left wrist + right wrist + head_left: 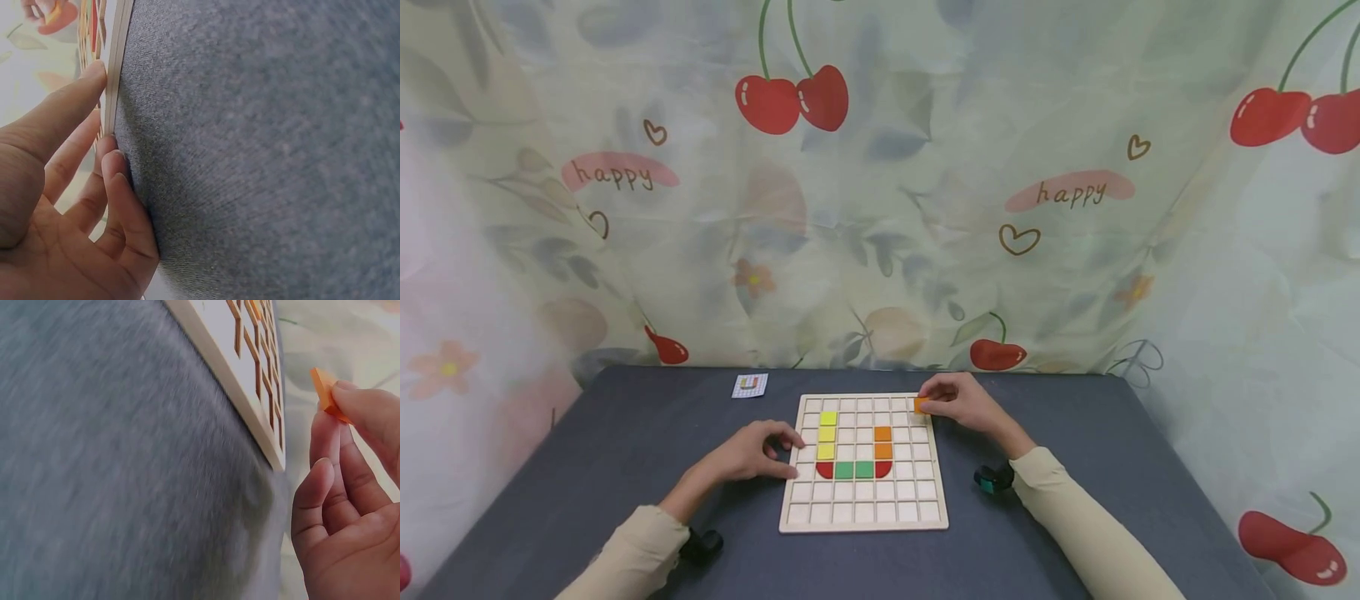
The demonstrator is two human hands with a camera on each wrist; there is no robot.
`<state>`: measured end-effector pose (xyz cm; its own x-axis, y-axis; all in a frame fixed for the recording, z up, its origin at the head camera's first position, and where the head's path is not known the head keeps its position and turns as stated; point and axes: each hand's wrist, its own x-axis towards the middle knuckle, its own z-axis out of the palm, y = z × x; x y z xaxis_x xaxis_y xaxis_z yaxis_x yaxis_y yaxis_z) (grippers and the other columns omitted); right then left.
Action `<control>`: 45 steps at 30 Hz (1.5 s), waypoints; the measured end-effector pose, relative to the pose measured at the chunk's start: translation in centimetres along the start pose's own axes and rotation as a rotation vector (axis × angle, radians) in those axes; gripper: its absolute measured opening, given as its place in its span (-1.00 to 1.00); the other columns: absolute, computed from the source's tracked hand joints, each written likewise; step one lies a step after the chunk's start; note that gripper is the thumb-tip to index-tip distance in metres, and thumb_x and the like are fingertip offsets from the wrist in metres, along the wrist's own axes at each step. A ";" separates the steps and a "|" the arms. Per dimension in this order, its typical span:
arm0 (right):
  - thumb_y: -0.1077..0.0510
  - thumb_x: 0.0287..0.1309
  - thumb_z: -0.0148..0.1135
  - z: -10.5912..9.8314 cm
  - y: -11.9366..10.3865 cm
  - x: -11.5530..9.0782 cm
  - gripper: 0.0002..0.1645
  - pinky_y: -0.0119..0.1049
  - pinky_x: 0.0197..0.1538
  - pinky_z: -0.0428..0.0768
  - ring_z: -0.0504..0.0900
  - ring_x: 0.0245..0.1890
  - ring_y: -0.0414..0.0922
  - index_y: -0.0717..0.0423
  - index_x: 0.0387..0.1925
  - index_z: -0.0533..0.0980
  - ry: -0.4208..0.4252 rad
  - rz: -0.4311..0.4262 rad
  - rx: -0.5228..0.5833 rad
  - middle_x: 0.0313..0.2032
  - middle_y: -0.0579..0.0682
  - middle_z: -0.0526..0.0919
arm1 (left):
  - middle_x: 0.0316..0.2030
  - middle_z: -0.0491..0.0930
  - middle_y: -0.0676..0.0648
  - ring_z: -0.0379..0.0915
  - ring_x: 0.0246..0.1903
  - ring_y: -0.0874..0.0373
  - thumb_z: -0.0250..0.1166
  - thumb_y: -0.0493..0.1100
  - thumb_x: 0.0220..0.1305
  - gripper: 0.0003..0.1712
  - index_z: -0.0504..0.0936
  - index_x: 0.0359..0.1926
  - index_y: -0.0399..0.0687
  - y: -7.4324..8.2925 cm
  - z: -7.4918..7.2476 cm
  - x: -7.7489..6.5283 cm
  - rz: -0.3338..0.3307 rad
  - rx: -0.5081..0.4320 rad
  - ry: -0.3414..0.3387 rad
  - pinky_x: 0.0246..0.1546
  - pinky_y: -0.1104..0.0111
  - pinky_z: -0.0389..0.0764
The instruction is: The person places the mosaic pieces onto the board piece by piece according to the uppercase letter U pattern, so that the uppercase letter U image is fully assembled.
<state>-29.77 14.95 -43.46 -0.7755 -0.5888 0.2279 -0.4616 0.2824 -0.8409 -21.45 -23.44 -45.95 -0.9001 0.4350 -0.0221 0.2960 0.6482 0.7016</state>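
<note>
A wooden grid board (863, 527) lies on the table. In its cells sit three yellow square tiles (827, 434), two orange square tiles (883, 442), two green square tiles (854, 470) and two red rounded tiles (824, 470), together forming a U. My right hand (967, 406) pinches another orange square tile (326, 394) between thumb and fingers over the board's far right corner. In the right wrist view this tile is raised above the board. My left hand (752, 451) rests on the left edge of the board, thumb and fingertips touching it.
A small printed card (750, 386) with a coloured U pattern lies on the dark table (685, 417) behind the board, to the left. A patterned cloth (880, 208) hangs behind the table and along both sides. Black straps (993, 479) are on both wrists.
</note>
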 end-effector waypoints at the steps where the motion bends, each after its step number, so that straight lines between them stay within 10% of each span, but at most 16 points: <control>1: 0.40 0.26 0.34 0.2 0.0 0.2 -0.82 -0.28 -0.22 0.55 0.64 -0.26 0.20 0.43 -0.12 0.61 -0.006 0.000 0.002 -0.21 0.28 0.67 | -0.19 0.52 -0.04 0.41 -0.27 0.07 0.60 -0.17 0.09 -0.59 0.69 -0.04 -0.11 0.1 0.0 0.0 -0.004 -0.002 0.000 -0.26 0.28 0.47; 8: 0.32 0.28 0.37 1.3 1.6 2.0 -0.81 0.00 -0.17 0.59 0.66 -0.25 0.26 0.36 -0.11 0.64 -0.051 -0.015 0.023 -0.24 0.21 0.69 | -0.19 0.53 -0.05 0.42 -0.28 0.06 0.60 -0.17 0.09 -0.59 0.69 -0.04 -0.11 0.2 0.0 0.1 -0.018 0.003 0.004 -0.25 0.27 0.47; 45: 0.21 0.21 0.47 4.8 3.0 5.3 -0.84 -0.24 -0.13 0.58 0.64 -0.29 -0.19 0.08 -0.16 0.73 -0.112 0.041 -0.188 -0.29 -0.17 0.71 | -0.18 0.50 -0.04 0.39 -0.29 0.08 0.59 -0.13 0.11 -0.59 0.69 -0.03 -0.07 -0.5 0.0 0.2 -0.006 0.007 -0.001 -0.27 0.29 0.45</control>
<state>-33.22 9.04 -47.13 -0.7472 -0.6516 0.1308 -0.5112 0.4377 -0.7396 -21.74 -23.68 -46.35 -0.9015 0.4319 -0.0268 0.2932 0.6552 0.6962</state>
